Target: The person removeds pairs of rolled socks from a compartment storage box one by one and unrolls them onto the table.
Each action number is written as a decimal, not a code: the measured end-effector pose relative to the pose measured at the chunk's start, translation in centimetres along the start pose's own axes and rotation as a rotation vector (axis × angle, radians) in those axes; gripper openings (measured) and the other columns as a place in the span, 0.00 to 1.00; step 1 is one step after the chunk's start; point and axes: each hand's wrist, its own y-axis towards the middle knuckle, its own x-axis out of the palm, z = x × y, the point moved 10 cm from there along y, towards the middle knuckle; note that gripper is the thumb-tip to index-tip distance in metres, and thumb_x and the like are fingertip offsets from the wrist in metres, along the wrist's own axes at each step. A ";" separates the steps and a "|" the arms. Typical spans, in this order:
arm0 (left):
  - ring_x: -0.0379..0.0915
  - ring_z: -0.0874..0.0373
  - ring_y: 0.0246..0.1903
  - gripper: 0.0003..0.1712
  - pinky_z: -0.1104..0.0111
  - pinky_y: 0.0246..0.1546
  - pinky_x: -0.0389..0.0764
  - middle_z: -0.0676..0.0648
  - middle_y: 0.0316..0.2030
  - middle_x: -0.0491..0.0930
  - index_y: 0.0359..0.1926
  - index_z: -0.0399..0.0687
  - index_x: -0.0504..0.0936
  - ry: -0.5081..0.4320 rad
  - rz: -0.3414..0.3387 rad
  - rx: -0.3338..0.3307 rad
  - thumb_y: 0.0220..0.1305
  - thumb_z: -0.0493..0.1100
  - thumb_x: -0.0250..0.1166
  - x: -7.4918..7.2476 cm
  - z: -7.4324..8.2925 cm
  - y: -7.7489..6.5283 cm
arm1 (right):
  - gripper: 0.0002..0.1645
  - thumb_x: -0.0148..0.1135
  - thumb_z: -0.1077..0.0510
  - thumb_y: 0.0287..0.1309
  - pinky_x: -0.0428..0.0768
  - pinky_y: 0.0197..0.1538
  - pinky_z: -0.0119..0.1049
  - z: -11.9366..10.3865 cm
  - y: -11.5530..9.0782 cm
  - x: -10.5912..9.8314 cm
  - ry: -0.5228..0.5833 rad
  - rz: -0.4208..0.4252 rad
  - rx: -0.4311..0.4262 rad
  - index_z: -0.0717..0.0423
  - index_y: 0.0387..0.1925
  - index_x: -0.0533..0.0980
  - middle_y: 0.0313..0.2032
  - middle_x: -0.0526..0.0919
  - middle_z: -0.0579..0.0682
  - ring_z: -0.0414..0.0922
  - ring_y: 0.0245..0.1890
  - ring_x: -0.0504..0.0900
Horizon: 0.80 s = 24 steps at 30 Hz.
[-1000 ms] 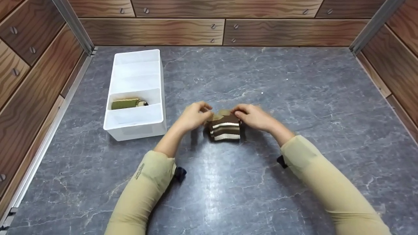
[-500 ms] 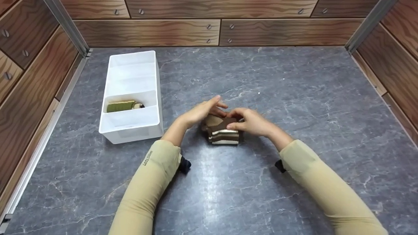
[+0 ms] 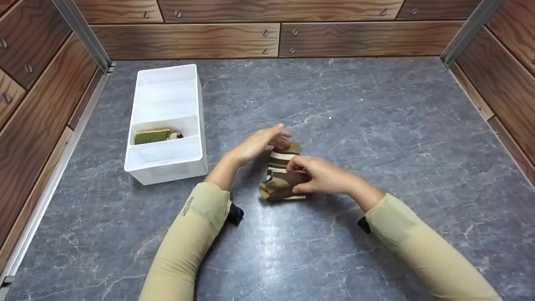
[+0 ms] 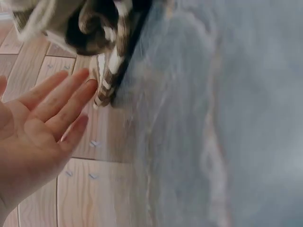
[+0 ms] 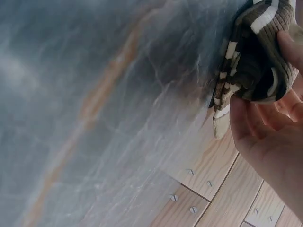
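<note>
A brown, tan and white striped sock (image 3: pixel 281 164), perhaps a pair, lies on the table in front of me. Its near part is folded up into a brown and tan flap. My right hand (image 3: pixel 328 177) pinches this flap between thumb and fingers. In the right wrist view the ribbed sock fabric (image 5: pixel 279 33) curves into an open loop above the fingers. My left hand (image 3: pixel 262 143) rests at the far end of the sock with its fingers extended. The left wrist view has that palm (image 4: pixel 42 123) flat, fingertips beside the sock's edge.
A white divided box (image 3: pixel 167 167) stands to the left. One of its compartments holds a rolled green item (image 3: pixel 153 136) with a cream and dark end. Wood-patterned walls (image 3: pixel 184 40) enclose the grey marbled table (image 3: pixel 397 138) at the back and sides.
My right hand has moved nearer to me, lifting and folding the sock's upper layer and uncovering stripes at the far end. My left hand went from the sock's left side to its far end.
</note>
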 end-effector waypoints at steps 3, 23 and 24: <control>0.76 0.48 0.50 0.37 0.59 0.57 0.72 0.38 0.53 0.78 0.64 0.37 0.69 -0.082 -0.071 0.015 0.74 0.61 0.33 1.0 0.2 -0.4 | 0.25 0.72 0.58 0.49 0.73 0.56 0.47 -0.2 -0.1 0.1 0.004 0.008 -0.016 0.57 0.49 0.73 0.48 0.78 0.53 0.50 0.50 0.76; 0.74 0.49 0.53 0.41 0.63 0.58 0.71 0.36 0.53 0.77 0.64 0.35 0.66 -0.072 -0.072 -0.109 0.74 0.64 0.29 0.2 -1.3 1.2 | 0.34 0.74 0.65 0.41 0.70 0.60 0.46 -1.6 -0.8 0.1 0.041 0.023 -0.125 0.51 0.54 0.75 0.52 0.72 0.49 0.48 0.55 0.71; 0.74 0.48 0.53 0.41 0.62 0.57 0.71 0.36 0.53 0.77 0.64 0.34 0.66 -0.079 -0.064 -0.112 0.74 0.63 0.29 0.0 -1.3 1.3 | 0.35 0.75 0.64 0.41 0.70 0.60 0.46 -1.5 -0.9 0.2 0.044 0.014 -0.122 0.51 0.54 0.74 0.53 0.72 0.48 0.47 0.55 0.71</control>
